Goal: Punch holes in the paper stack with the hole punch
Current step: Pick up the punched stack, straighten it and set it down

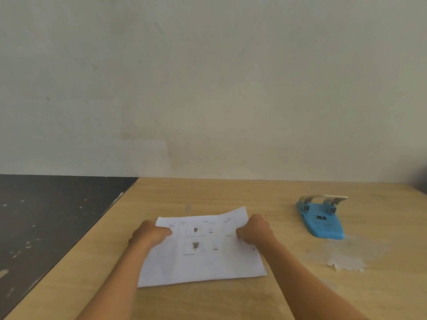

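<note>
A white paper stack (203, 262) with small printed pictures lies on the wooden table (208, 301) in front of me. My left hand (150, 234) grips its left edge near the far corner, thumb on top. My right hand (254, 229) grips the right edge, and the far right corner of the paper is lifted a little. A blue hole punch (323, 221) with a metal lever stands to the right, well apart from the paper and from both hands.
The table's left edge runs diagonally, with dark speckled floor (46, 215) beyond it. A plain pale wall (208, 88) rises behind the table. A patch of peeled, whitish surface (346, 262) lies near the hole punch.
</note>
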